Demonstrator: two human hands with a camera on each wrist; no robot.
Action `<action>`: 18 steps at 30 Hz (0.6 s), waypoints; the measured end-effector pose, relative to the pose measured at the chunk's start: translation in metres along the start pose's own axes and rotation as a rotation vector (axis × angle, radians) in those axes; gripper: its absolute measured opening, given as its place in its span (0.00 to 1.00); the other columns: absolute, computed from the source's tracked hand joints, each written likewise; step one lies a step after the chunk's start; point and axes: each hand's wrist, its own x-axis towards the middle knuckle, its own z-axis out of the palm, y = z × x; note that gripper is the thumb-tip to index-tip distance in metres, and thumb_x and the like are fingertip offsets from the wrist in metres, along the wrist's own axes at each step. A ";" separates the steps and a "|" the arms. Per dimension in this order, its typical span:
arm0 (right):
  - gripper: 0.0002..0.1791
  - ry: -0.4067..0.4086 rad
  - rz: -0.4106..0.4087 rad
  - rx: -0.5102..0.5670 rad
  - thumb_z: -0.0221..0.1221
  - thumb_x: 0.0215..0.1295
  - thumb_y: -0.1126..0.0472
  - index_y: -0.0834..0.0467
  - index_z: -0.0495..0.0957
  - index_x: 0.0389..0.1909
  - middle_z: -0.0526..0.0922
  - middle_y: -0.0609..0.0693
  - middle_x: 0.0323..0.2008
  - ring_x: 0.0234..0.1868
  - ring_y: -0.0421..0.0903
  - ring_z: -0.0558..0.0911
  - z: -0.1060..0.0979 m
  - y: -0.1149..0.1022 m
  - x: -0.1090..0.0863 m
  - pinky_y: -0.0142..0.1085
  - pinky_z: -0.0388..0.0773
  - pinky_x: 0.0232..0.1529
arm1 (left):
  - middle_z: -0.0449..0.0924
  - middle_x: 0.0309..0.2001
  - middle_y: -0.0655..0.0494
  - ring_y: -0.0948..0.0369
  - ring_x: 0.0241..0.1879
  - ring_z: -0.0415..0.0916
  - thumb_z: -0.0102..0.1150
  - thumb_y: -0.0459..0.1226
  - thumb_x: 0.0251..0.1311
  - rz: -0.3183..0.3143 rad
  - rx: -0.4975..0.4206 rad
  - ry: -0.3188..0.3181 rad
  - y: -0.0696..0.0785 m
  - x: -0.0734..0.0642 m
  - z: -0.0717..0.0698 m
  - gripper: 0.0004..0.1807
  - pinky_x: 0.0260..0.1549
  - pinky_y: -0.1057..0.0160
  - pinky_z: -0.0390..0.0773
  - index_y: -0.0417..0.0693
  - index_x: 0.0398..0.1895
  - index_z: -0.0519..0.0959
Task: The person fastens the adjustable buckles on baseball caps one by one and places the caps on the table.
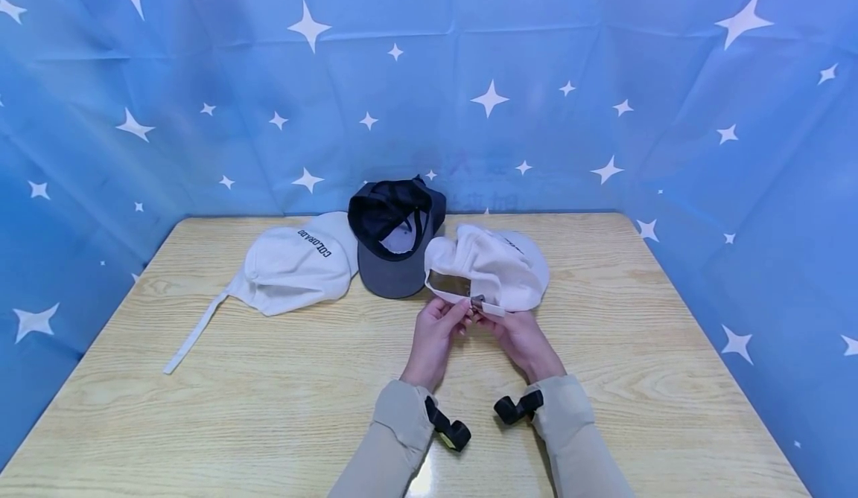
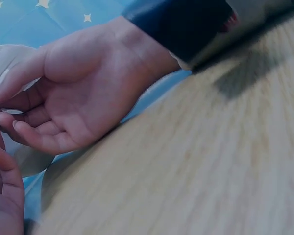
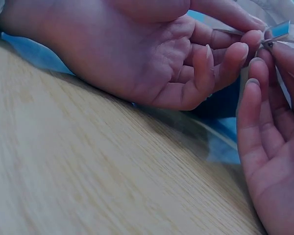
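Both hands work at the back of a white cap [image 1: 503,263], which lies with its back opening toward me. My left hand [image 1: 432,338] pinches the cap's strap between thumb and fingers, just left of the small metal buckle [image 1: 477,302]. Close on the other side, my right hand [image 1: 526,342] grips the strap by the buckle. In the right wrist view, the fingertips of the left hand [image 3: 137,54] and right hand [image 3: 279,166] meet around the shiny buckle [image 3: 278,32]. The left wrist view shows the right hand [image 2: 88,83] with curled fingers; the strap is mostly hidden there.
A dark cap [image 1: 395,241] lies upside down beside the white one, brim toward me. Farther left is another white cap [image 1: 295,267] lettered COLORADO, its long strap [image 1: 196,334] stretched over the wooden table [image 1: 268,423]. A blue star-patterned curtain [image 1: 415,81] stands behind.
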 end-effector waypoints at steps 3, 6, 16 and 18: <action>0.08 -0.011 -0.009 0.005 0.55 0.59 0.70 0.59 0.74 0.39 0.79 0.51 0.37 0.35 0.43 0.79 -0.001 0.000 0.000 0.33 0.75 0.38 | 0.76 0.28 0.53 0.61 0.26 0.72 0.62 0.38 0.51 0.010 0.027 0.000 -0.001 0.001 0.000 0.10 0.22 0.69 0.70 0.42 0.33 0.75; 0.08 -0.021 -0.016 0.008 0.53 0.60 0.71 0.59 0.75 0.38 0.79 0.50 0.36 0.34 0.43 0.79 -0.001 0.000 0.000 0.33 0.75 0.38 | 0.76 0.28 0.53 0.61 0.25 0.73 0.62 0.39 0.51 0.014 0.044 0.000 -0.001 0.001 0.001 0.11 0.22 0.68 0.69 0.41 0.33 0.75; 0.09 0.017 -0.002 -0.019 0.56 0.56 0.71 0.59 0.74 0.38 0.79 0.50 0.36 0.34 0.43 0.79 0.001 0.000 -0.001 0.32 0.75 0.37 | 0.76 0.27 0.51 0.60 0.25 0.72 0.63 0.39 0.50 0.015 0.051 0.056 -0.002 0.000 0.001 0.12 0.22 0.68 0.69 0.41 0.32 0.75; 0.07 0.017 0.004 -0.025 0.56 0.57 0.70 0.59 0.75 0.37 0.79 0.50 0.35 0.34 0.43 0.79 0.000 0.000 -0.001 0.32 0.75 0.38 | 0.76 0.27 0.51 0.59 0.25 0.72 0.64 0.39 0.50 0.014 0.074 0.060 -0.002 0.001 0.000 0.12 0.22 0.67 0.69 0.40 0.32 0.75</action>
